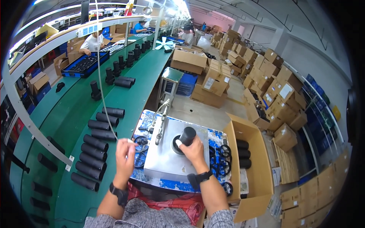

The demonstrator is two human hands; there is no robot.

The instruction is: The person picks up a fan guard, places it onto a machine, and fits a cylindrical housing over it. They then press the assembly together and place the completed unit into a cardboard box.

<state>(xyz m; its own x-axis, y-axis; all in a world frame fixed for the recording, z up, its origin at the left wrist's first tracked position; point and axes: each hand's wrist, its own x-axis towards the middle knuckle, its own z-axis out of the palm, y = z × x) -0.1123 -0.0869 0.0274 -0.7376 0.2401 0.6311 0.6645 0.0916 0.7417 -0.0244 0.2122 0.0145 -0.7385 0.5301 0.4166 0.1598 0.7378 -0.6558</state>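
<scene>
My right hand (194,150) is wrapped round a black cylinder (188,135). The cylinder leans over a dark round fitting (176,145) on top of a grey metal box (163,163). My left hand (125,155) is raised left of the box with its fingers drawn together; what they hold, if anything, is too small to make out. A thin white cord (103,95) hangs from above and reaches the fingertips of that hand. Close by lie black spoked rings (140,159). A metal toggle clamp (162,123) stands on the box's far left side.
Several black tubes (91,161) lie along a green conveyor (125,99) to my left, with upright black parts farther off. On my right stands an open carton (262,178) holding black cylinders (243,154). Stacked cartons (279,91) line the aisle. People work across the conveyor.
</scene>
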